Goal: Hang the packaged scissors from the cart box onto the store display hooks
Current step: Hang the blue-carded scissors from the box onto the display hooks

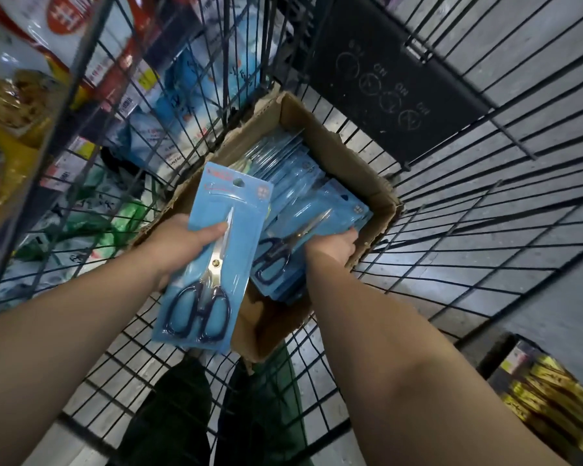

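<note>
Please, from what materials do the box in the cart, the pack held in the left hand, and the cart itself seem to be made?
The brown open box looks like matte corrugated cardboard, with torn, ragged flap edges. The light blue scissors pack held by the left hand seems to be printed card under glossy clear plastic, which shows reflections; the blades look like shiny metal, the dark handles probably plastic. The black wire cart appears to be coated metal rods.

grey floor [535,45], stocked shelves [11,95], dim light
</note>
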